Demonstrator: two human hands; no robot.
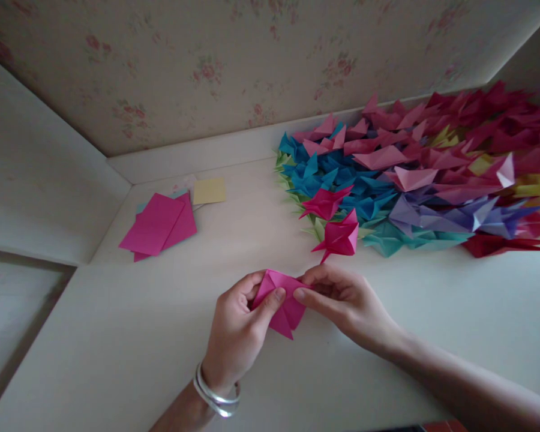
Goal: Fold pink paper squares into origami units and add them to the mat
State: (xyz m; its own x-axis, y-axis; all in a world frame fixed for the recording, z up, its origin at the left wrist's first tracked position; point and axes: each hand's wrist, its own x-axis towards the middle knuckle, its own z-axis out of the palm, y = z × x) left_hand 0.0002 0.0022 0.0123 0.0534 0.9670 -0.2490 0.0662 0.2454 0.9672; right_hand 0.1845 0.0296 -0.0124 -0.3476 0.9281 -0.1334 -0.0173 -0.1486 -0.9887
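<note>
A partly folded sheet of bright pink origami paper (pixel 290 312) is held between both hands above the white table. My left hand (pixel 240 327) grips its left side, thumb pressed flat on the front and fingers behind. At the upper right edge my right hand (pixel 342 303) pinches the paper between thumb and fingers. Creases and a pointed lower corner show on the sheet; its back is hidden. Just beyond the right hand sits a folded pink paper crane (pixel 342 235), with another pink crane (pixel 326 203) behind it.
A large heap of folded paper cranes (pixel 414 165) in several colours spreads along the back right. Loose pink paper squares (pixel 155 225) and a small yellow square (pixel 209 191) lie at the back left. A flowered wall (pixel 261 66) rises behind the white table (pixel 130 342).
</note>
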